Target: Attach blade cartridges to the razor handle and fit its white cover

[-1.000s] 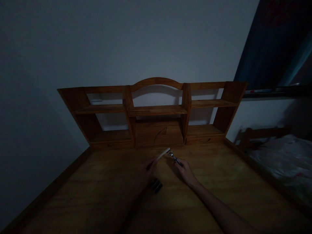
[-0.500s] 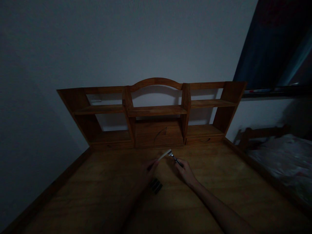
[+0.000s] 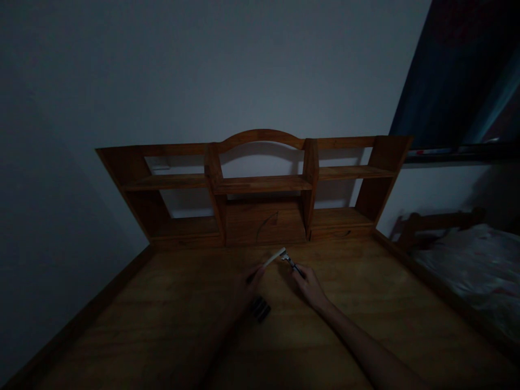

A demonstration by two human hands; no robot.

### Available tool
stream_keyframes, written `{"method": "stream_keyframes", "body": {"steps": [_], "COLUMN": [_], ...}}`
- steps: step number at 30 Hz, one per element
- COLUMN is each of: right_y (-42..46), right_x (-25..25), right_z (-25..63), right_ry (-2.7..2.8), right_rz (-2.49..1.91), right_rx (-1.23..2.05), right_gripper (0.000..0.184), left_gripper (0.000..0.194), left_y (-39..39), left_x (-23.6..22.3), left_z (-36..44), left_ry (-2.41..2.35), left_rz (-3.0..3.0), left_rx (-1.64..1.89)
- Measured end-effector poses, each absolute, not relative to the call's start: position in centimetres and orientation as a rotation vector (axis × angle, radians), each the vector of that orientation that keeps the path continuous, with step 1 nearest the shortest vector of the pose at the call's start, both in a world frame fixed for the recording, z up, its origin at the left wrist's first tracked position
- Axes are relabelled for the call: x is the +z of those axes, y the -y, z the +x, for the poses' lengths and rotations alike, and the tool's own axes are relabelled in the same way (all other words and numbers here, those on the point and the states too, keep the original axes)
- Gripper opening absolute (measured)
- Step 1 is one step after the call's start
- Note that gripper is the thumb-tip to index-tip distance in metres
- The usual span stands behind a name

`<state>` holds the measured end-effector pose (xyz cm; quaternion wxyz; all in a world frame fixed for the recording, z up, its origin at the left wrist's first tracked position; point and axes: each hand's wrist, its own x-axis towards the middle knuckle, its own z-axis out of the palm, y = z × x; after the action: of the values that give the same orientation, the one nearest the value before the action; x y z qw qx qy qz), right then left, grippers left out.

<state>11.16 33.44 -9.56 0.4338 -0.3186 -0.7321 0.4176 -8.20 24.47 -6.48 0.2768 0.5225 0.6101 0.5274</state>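
My left hand [image 3: 251, 281] is closed around the lower end of a slim white stick [image 3: 274, 256], which slants up to the right; its exact kind is too dark to make out. In my right hand [image 3: 311, 284], fingers closed, is a razor [image 3: 291, 261] with a silvery head and a dark handle. The razor's head is at the tip of the white stick, close to it or touching. Just right of my left wrist, a small dark block with several ridges [image 3: 260, 309] lies on the wooden desk top [image 3: 325, 346].
A wooden shelf unit [image 3: 264, 185] runs along the back of the desk against a pale wall [image 3: 260, 70]. Low wooden rims edge the desk left and right. Beyond the right rim lies something covered in pale plastic [image 3: 475, 265], below a dark curtain [image 3: 442, 81]. The light is dim.
The razor's head has turned slightly against the stick's tip. Both hands stay almost in place, and the dark block has not moved.
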Motion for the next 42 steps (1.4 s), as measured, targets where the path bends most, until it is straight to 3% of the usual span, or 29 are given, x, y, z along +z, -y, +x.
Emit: {"method": "stream_keyframes", "body": {"steps": [16,42], "right_y": [-34.2,-32.3], "right_x": [-9.7,-8.9], "right_z": [11.5,11.1], "right_ry": [1.955,2.041], "right_rz": [-0.781,-0.891], "right_rx": [0.866,0.655], "right_gripper": [0.027,0.038], "left_gripper": [0.039,0.041], "left_y": [-24.8,-24.5], "left_x": [-7.1,-7.0], "left_z": [-8.6,-8.2], "left_ry": [-1.673,-1.591], "left_rz": [1.488,1.502], "left_rx": [1.398,1.455]}}
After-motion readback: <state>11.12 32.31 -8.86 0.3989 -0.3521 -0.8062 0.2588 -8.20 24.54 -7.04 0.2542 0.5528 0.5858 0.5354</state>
